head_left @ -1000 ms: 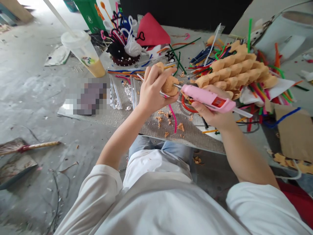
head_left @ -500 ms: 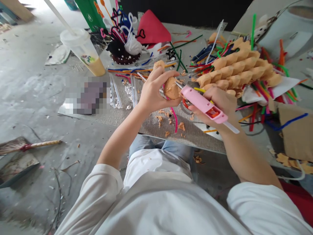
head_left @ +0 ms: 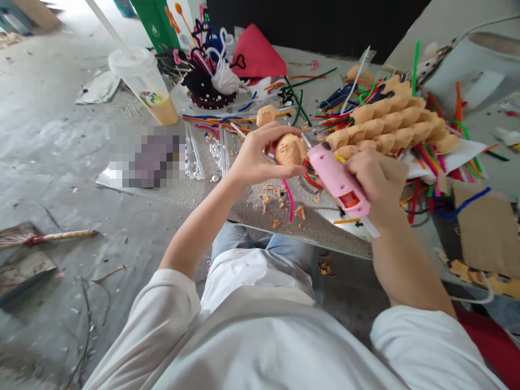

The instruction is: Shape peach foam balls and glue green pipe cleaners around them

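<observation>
The left hand (head_left: 255, 154) grasps an orange lump (head_left: 289, 150), the right hand (head_left: 377, 179) clenches a pink glue gun (head_left: 336, 181); a cup (head_left: 142, 76) holds yellow liquid (head_left: 166, 111).

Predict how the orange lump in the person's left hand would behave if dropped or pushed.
The orange lump is probably light for its size, since its surface looks like pitted foam. It is likely fragile: orange crumbs lie on the mat below. Its rounded shape may roll.
</observation>
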The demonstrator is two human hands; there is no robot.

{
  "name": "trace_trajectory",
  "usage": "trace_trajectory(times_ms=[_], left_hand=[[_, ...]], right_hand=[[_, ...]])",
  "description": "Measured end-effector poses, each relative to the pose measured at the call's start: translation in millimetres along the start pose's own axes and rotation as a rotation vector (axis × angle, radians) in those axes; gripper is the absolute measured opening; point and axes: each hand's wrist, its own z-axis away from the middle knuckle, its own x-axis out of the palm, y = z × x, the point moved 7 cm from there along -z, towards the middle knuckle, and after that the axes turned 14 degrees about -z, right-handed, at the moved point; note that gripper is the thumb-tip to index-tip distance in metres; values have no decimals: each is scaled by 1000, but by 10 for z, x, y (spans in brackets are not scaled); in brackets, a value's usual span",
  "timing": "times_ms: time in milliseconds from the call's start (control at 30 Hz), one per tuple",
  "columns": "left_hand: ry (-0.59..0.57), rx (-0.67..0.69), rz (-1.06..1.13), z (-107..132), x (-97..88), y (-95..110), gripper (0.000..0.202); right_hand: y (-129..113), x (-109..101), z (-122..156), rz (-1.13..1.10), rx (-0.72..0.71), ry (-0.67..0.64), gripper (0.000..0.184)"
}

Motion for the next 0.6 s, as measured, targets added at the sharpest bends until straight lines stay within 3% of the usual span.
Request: trace_trajectory(times_ms=[100, 200, 333, 500, 600], left_hand=[[-4, 12, 11, -2, -14, -2, 69], [53, -23, -18, 1, -62, -57, 75], [75, -54, -23, 6, -57, -119, 87], [65, -71, 45, 19, -5, -167, 91], [95, -45, 59, 17, 3, -202, 91]], right_hand=[[-178, -29, -16, 23, -124, 79, 36], [-206, -40, 2, 65, -179, 102, 32], [-260, -91, 99, 103, -375, 285, 20], [-75, 67, 14, 185, -140, 206, 33], [-47, 37, 9, 194, -107, 280, 32]])
